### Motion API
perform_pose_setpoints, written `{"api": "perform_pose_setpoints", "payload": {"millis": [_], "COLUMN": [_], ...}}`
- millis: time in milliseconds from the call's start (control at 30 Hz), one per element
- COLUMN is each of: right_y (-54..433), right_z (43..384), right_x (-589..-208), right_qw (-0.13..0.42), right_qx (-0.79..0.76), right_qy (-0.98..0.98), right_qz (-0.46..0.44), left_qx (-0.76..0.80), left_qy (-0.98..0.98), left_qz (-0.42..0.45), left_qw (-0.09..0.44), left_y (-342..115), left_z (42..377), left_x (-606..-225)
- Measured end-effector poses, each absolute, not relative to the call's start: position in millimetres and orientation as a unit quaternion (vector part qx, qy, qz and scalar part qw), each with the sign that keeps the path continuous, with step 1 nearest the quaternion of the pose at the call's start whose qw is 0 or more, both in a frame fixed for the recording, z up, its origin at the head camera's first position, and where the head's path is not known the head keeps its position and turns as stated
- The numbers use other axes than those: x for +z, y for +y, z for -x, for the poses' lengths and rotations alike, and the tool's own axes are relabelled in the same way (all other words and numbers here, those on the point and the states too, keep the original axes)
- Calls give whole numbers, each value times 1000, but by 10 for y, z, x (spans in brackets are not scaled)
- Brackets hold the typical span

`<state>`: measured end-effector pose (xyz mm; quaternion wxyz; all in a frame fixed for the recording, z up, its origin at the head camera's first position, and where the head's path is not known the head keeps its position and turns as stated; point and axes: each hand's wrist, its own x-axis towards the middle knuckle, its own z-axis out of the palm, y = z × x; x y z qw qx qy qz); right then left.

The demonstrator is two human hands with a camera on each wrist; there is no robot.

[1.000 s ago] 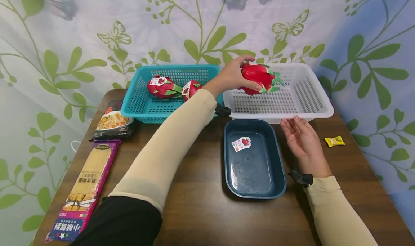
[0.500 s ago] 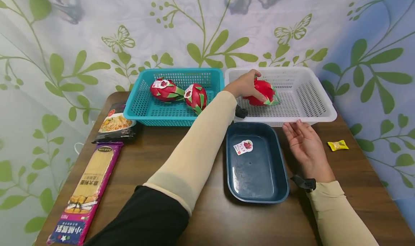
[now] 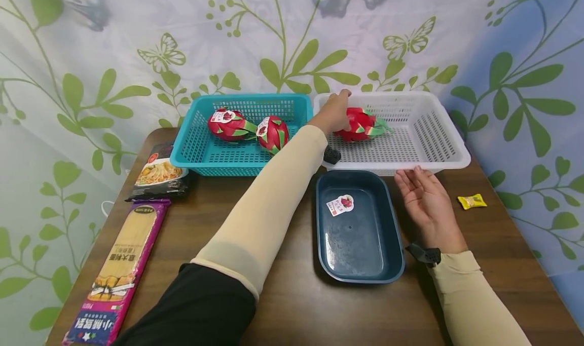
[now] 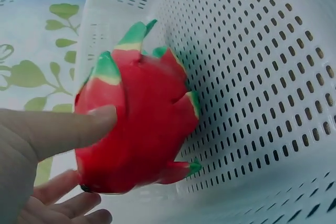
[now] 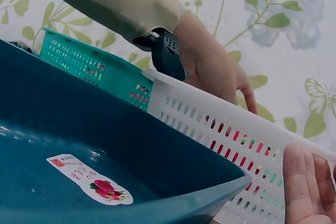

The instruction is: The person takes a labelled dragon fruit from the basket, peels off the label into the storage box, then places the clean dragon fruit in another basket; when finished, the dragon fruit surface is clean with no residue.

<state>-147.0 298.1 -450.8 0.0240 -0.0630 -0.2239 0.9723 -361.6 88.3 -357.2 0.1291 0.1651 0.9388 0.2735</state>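
A red dragon fruit [image 3: 358,125] with green-tipped scales lies in the left part of the white basket [image 3: 401,164]. My left hand [image 3: 334,114] is at the fruit's left end. In the left wrist view the thumb [image 4: 84,129] overlaps the fruit, and the other fingers [image 4: 68,200] are spread beside its lower end. My right hand [image 3: 426,201] is palm up with relaxed fingers, its fingertips at the white basket's front rim. Two more dragon fruits, one to the left [image 3: 230,124] and one to the right [image 3: 272,134], lie in the turquoise basket [image 3: 214,168].
A dark blue tub [image 3: 360,244] with a dragon fruit sticker [image 3: 340,204] inside stands before the white basket. A small yellow packet [image 3: 472,201] lies at right. At left are a black noodle package [image 3: 159,174] and a long pasta packet [image 3: 120,265].
My left hand lowered the dragon fruit into the white basket, let go and drew back to the left. My right hand has stayed at the rim.
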Motion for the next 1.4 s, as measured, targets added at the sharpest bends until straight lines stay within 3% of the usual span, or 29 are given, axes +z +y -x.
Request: {"api": "perform_pose_setpoints", "payload": {"millis": [133, 267, 500, 667, 800, 933, 1133, 1300, 1400], "right_y": [2982, 2980, 2982, 2996, 2989, 2976, 2964, 2957, 2955], "right_z": [1457, 1466, 1488, 1491, 1475, 1482, 1496, 1491, 1488], "right_x": [-4525, -4523, -4494, -4487, -4494, -4491, -4485, -4502, -4508], "right_qw": [28, 33, 38, 41, 35, 34, 35, 38, 45], "right_qx": [973, 972, 972, 973, 974, 973, 972, 968, 967], "right_qy": [-220, -225, -225, -219, -216, -223, -228, -237, -240], "right_qz": [62, 54, 56, 58, 64, 55, 53, 68, 71], "left_qx": [276, 301, 421, 480, 492, 536, 705, 853, 900], "left_qy": [930, 918, 886, 863, 861, 841, 705, 498, 403], "left_qz": [-203, -234, -191, -149, -114, -64, 55, 126, 147], "left_qw": [133, 104, 22, -47, -63, -40, 53, 96, 83], "left_y": [767, 497, -310, -988, -1425, -1709, -1895, -1865, -1825], "left_z": [3549, 3402, 2776, 2320, 1945, 1628, 1381, 1380, 1489], "left_x": [-3508, -3375, -3167, -3339, -3561, -3785, -4121, -4298, -4347]}}
